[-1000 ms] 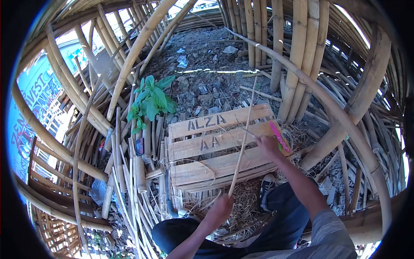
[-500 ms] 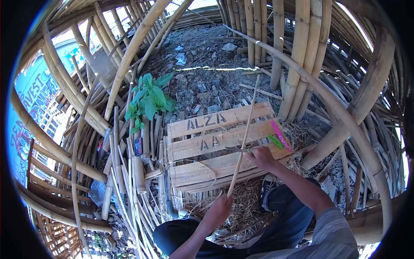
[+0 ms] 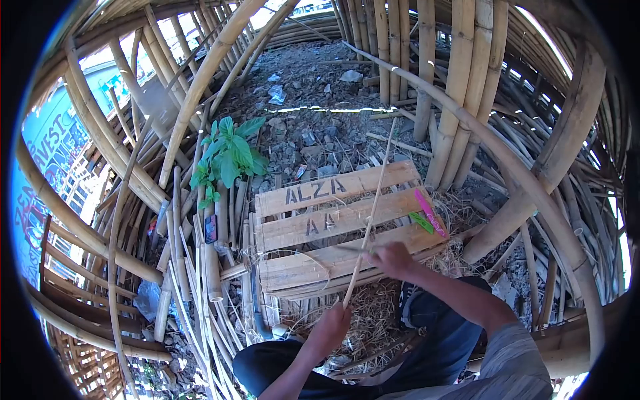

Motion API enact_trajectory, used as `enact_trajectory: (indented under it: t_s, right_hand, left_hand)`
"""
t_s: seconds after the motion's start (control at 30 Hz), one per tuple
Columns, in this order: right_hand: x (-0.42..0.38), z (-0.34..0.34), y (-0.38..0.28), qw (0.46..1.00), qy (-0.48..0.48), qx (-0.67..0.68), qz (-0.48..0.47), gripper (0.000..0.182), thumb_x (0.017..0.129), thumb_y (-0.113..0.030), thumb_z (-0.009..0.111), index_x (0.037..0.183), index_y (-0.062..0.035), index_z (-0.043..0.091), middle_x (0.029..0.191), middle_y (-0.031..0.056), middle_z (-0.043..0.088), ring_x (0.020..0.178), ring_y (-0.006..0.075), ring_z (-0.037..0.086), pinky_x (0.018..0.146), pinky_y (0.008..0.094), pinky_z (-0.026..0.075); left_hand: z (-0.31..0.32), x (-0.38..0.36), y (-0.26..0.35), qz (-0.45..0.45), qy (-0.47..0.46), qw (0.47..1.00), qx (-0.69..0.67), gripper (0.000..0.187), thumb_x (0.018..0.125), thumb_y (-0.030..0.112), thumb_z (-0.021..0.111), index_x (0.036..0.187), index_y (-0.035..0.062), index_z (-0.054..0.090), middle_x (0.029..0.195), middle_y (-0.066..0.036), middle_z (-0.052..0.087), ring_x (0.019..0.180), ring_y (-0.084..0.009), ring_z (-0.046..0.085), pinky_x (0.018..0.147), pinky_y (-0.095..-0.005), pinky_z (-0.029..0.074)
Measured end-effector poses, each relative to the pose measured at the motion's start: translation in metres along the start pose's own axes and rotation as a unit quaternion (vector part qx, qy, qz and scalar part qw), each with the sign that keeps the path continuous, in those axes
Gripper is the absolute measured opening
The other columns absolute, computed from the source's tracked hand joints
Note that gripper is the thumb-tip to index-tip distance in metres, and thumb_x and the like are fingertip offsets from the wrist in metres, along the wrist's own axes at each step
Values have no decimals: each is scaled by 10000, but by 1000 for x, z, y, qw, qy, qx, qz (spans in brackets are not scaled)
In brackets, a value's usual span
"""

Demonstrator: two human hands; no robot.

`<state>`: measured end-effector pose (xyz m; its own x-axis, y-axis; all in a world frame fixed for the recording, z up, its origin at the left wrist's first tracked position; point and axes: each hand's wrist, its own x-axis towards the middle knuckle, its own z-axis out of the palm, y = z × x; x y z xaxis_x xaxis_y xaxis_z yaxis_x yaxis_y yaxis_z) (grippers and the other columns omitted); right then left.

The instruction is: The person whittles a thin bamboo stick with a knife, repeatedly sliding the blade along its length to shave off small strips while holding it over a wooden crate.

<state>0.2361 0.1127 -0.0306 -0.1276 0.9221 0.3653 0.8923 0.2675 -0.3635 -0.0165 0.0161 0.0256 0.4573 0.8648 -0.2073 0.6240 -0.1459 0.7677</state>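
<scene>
My left hand (image 3: 331, 327) is closed around the lower end of a long, thin bamboo strip (image 3: 377, 195). The strip slants up and away over a slatted wooden crate (image 3: 300, 231) with stenciled letters. My right hand (image 3: 395, 259) grips a knife (image 3: 351, 249), its blade smeared by motion and lying across the strip. Most of the handle is hidden in my fingers. On the crate's right end are a pink piece (image 3: 429, 208) with writing and a green piece (image 3: 421, 223).
Pale shavings (image 3: 373, 317) cover the ground around my shoe (image 3: 411, 307). Split bamboo strips (image 3: 200, 300) lie to the left, near a leafy plant (image 3: 230, 157). Thick bamboo poles (image 3: 460, 93) stand at the right, and a long slanting pole (image 3: 493, 137) crosses there. Rubble (image 3: 310, 137) lies beyond the crate.
My right hand with the knife has slid down the strip, toward my left hand. My left hand still holds the lower end, and the view has shifted slightly.
</scene>
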Motion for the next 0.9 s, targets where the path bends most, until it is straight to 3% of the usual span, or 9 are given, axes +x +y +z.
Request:
enact_trajectory:
  t_s: [0.07,0.13,0.27,0.4,0.5,0.6,0.63,0.7,0.9]
  right_hand:
    - [-5,3,-4,996,-3,56,-65,529,888,-464,503,600,-33,611,502,173,539,489,342,571,512,450,449]
    - [13,-6,18,989,-107,5,101,519,880,-459,519,598,-34,614,527,173,561,504,340,581,519,452,457]
    - [13,-9,8,997,6,-19,70,531,883,-477,503,621,-29,612,528,170,556,509,334,583,528,451,465]
    - [1,-2,-5,991,-101,52,-75,586,903,-508,435,630,-19,605,545,190,553,532,350,587,553,460,467]
    - [32,-22,46,979,-120,-9,162,633,916,-533,383,630,-13,605,559,200,554,535,348,589,565,461,471]
    - [31,-12,84,987,-5,-32,157,657,912,-553,382,603,-10,582,538,197,536,515,347,572,568,467,463]
    - [30,-29,48,975,-108,-11,192,647,916,-533,398,590,-1,570,530,195,527,517,354,568,583,470,459]
    - [9,-17,11,984,-148,38,87,718,915,-599,326,536,-24,530,468,155,492,442,311,527,512,474,436]
    - [-5,-16,-30,982,-177,71,16,656,914,-550,373,587,-20,579,507,174,532,510,356,567,548,468,457]
  left_hand:
    - [3,1,-1,-17,-18,999,-22,324,947,236,449,821,-61,476,695,-301,539,734,-491,531,606,-538,400]
    - [8,-8,-4,84,23,996,28,291,942,210,462,850,-66,480,686,-297,519,722,-490,523,596,-535,395]
    - [-6,-8,11,-4,-10,1000,-29,233,923,165,483,863,-60,490,639,-269,500,664,-452,551,563,-514,413]
    - [4,-6,-6,170,69,961,207,133,891,98,504,836,-24,501,717,-165,468,546,-300,538,452,-394,437]
    - [6,-18,1,127,52,973,183,148,899,110,498,839,-24,471,642,-192,469,548,-366,547,467,-459,418]
    - [5,-13,-16,192,60,974,101,201,910,136,497,824,-43,467,605,-217,448,577,-416,539,502,-501,403]
    - [0,-12,-9,193,58,974,100,201,910,136,497,824,-43,467,605,-217,448,577,-416,539,502,-501,403]
    - [-13,-6,14,-27,14,1000,-5,262,931,204,464,826,-35,479,652,-257,525,666,-433,549,597,-498,410]
    - [-8,-7,9,-49,2,999,-19,300,939,227,460,797,-36,477,659,-248,528,658,-445,533,598,-495,396]
